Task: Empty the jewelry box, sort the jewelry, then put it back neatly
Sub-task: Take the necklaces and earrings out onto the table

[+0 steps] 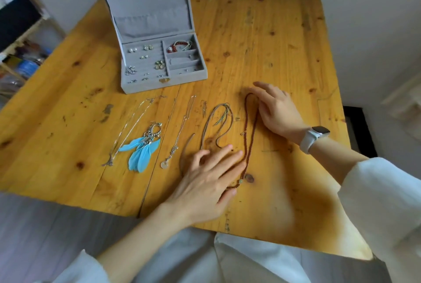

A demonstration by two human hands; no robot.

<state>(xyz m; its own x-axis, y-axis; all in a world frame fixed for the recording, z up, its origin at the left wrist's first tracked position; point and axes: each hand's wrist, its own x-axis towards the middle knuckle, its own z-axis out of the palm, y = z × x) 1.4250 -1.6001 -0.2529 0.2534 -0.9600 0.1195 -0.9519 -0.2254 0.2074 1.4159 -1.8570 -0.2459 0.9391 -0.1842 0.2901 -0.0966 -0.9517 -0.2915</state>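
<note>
Laying the bead strand [248, 136] out straight looks like the step in hand, part of sorting. Nearest, at about 6 o'clock, the left hand [205, 182] lies flat with relaxed fingers on the strand's lower end, pinning it rather than gripping it. At about 3 o'clock the right hand [276, 109], a watch [313, 138] on its wrist, is spread loose with fingertips at the strand's top loop, clasping nothing. Running toward 9 o'clock on the table [284, 43] lie a cord [216, 123], a pendant chain [180, 132], feather earrings [143, 146] and thin chains [129, 130], each set apart from the next. At 12 o'clock the box [157, 54] stands open, lid upright. It is not emptied: studs and small earrings [145, 61] sit across the left padded rows, a red bracelet [176, 46] fills the top right slot, and the slots below hold small pieces too fine to name. Next, I judge, both hands must lift off without dragging the beads, then reach into the box and pinch out these small pieces.
</note>
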